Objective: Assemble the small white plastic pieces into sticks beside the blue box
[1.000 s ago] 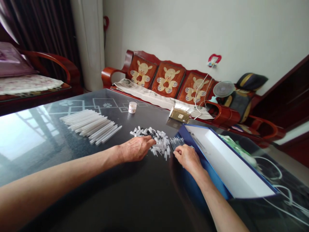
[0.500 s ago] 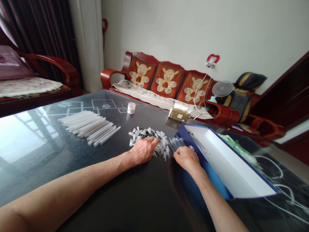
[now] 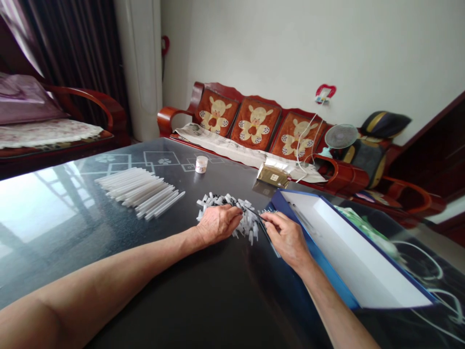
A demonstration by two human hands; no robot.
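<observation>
My left hand (image 3: 218,224) rests on a heap of small white and black caps (image 3: 232,213) on the dark table, its fingers curled around something small at the heap's edge. My right hand (image 3: 286,237) pinches a thin dark refill (image 3: 258,217) that points toward the left hand's fingertips. Under and behind the right hand lies a bundle of thin refills (image 3: 267,213), beside the blue box. The two hands almost meet above the caps.
A row of white tubes (image 3: 140,189) lies at the left. An open blue box with a white inside (image 3: 348,247) sits at the right. A small white pot (image 3: 201,164) and a gold packet (image 3: 273,174) stand further back. White cables (image 3: 432,271) trail at the far right.
My right hand has lifted one refill from the bundle and turned it toward the left hand. My left hand's fingers have curled shut at the heap's right edge.
</observation>
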